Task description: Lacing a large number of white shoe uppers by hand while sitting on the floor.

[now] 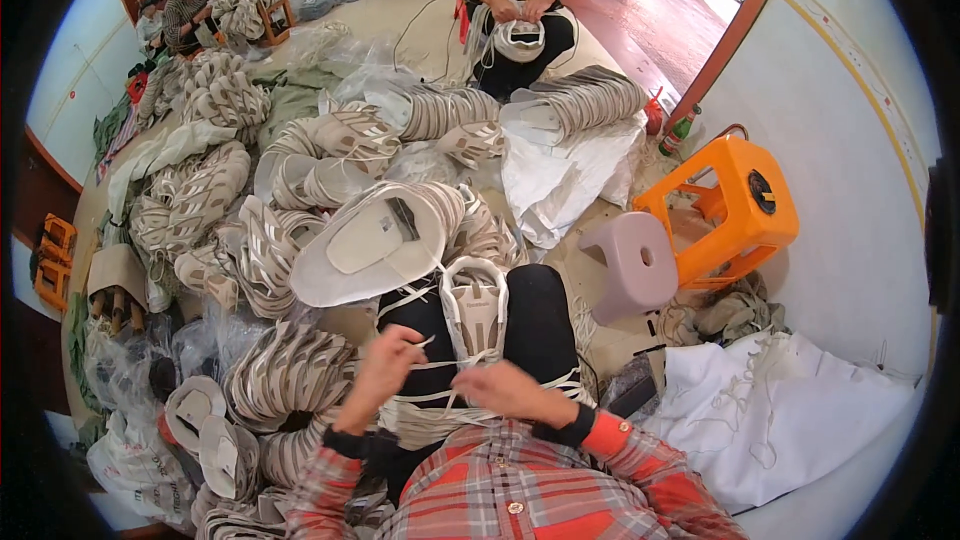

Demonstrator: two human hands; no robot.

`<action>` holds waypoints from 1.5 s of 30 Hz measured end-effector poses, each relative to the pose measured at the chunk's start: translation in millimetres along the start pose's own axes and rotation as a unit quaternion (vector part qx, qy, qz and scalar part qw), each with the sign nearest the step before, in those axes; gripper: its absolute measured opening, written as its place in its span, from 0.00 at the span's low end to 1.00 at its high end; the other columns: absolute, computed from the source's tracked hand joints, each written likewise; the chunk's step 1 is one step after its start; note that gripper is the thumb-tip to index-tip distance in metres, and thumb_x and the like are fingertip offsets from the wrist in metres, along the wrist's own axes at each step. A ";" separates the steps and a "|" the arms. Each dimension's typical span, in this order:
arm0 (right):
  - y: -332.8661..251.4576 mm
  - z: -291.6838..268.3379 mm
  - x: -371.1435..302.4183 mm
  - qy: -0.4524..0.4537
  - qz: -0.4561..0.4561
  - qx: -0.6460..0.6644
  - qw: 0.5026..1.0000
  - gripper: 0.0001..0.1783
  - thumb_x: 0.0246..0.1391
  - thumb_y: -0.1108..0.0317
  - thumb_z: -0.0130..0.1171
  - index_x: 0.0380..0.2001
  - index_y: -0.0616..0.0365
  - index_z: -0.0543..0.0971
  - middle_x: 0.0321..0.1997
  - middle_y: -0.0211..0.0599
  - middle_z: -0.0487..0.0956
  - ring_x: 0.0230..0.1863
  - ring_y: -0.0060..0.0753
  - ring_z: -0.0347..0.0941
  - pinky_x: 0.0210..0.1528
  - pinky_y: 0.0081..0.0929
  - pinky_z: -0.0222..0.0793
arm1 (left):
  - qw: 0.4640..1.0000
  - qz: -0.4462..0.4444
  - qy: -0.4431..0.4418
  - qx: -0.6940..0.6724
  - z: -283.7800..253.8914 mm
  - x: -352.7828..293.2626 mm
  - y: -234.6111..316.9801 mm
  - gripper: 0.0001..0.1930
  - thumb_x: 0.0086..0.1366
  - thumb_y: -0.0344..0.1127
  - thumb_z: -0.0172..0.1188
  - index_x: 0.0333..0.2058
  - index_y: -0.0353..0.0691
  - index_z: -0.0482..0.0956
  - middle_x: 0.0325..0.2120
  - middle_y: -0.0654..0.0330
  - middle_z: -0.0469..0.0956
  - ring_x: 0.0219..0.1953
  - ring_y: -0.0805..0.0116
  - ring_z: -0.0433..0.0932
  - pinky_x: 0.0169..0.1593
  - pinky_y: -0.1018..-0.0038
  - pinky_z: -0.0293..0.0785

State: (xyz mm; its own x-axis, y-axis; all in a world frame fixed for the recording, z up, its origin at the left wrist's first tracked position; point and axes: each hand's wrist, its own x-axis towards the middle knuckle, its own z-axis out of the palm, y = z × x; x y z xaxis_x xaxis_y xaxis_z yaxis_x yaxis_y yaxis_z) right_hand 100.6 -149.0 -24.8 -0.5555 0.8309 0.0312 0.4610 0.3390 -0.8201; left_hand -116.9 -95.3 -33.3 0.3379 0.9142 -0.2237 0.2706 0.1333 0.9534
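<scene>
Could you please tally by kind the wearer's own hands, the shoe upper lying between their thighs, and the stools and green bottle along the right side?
Own hands: 2 (left hand, right hand)
Shoe upper: 1
Stools: 2 (orange stool, mauve stool)
Green bottle: 1
Total: 6

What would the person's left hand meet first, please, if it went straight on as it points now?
Probably the beige shoe upper, ahead and to the right of the left hand, though depth is hard to judge and it could pass above.
</scene>
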 end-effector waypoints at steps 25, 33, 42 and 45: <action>38.2 -0.6 19.0 0.084 0.225 0.210 0.948 0.17 0.59 0.67 0.43 0.50 0.57 0.69 0.14 0.34 0.71 0.11 0.23 0.66 0.13 0.22 0.62 | 0.920 0.077 0.168 0.345 81.8 17.1 -8.5 0.06 0.57 0.37 0.53 0.26 0.42 0.75 0.17 0.53 0.76 0.21 0.52 0.76 0.25 0.61 0.70; 59.7 7.1 30.7 0.056 0.156 0.034 0.986 0.09 0.57 0.68 0.44 0.40 0.59 0.69 0.13 0.34 0.70 0.12 0.27 0.67 0.13 0.26 0.63 | 0.899 -0.004 0.106 0.426 79.3 20.8 -0.2 0.07 0.55 0.36 0.53 0.24 0.39 0.74 0.18 0.48 0.76 0.23 0.46 0.76 0.29 0.55 0.69; 48.7 -23.1 21.0 0.116 0.079 -0.189 0.972 0.05 0.53 0.71 0.45 0.33 0.60 0.67 0.20 0.55 0.72 0.22 0.56 0.71 0.22 0.47 0.65 | 0.893 0.086 0.102 0.429 63.4 2.2 15.1 0.09 0.54 0.35 0.56 0.30 0.36 0.75 0.20 0.50 0.75 0.28 0.49 0.76 0.31 0.60 0.72; 44.4 -117.2 -12.2 0.358 0.223 -0.164 0.892 0.08 0.47 0.75 0.51 0.33 0.62 0.66 0.31 0.52 0.74 0.30 0.46 0.76 0.25 0.40 0.70 | 0.986 -0.146 -0.076 -0.021 3.9 -21.1 51.1 0.15 0.57 0.35 0.56 0.42 0.37 0.73 0.14 0.64 0.70 0.17 0.72 0.70 0.25 0.76 0.67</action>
State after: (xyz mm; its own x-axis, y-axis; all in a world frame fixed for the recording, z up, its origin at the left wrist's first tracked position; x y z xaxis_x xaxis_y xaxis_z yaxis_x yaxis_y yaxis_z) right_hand 208.9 -92.3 5.3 0.2636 0.9444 0.1966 0.7691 -0.0827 -0.6338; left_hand -106.8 -109.3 19.4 0.3837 0.7667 -0.5147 0.3396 0.4011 0.8507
